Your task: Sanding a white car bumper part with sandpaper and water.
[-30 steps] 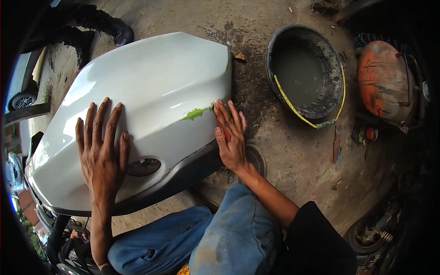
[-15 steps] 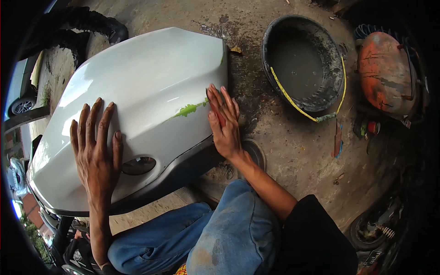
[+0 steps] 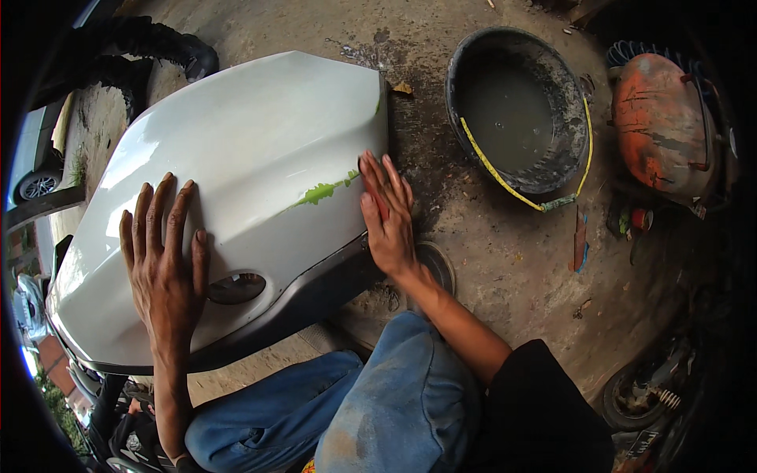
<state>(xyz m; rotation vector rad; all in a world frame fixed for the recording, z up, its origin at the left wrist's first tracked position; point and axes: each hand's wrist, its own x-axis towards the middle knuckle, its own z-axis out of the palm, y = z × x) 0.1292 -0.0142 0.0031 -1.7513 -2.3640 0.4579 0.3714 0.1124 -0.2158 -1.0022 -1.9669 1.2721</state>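
A white car bumper [image 3: 236, 150] lies in front of me, with a bright green patch [image 3: 319, 193] showing through the paint near its right end. My left hand [image 3: 164, 260] rests flat on it, fingers spread, left of an oval opening [image 3: 236, 288]. At the right end, my right hand [image 3: 388, 221] presses a reddish piece of what looks like sandpaper [image 3: 382, 205] against the surface just beyond the green patch. Most of that piece is hidden under the fingers.
Right of the bumper stands a black bucket [image 3: 456, 118] of murky water with a yellow handle. Farther right is a worn orange tank [image 3: 650, 126]. Motorcycle parts [image 3: 639, 394] lie at the lower right. A parked car [image 3: 35, 173] shows at the left rim.
My right hand has slid slightly right and toward me along the bumper's end, with the reddish piece under it. My left hand stays in place.
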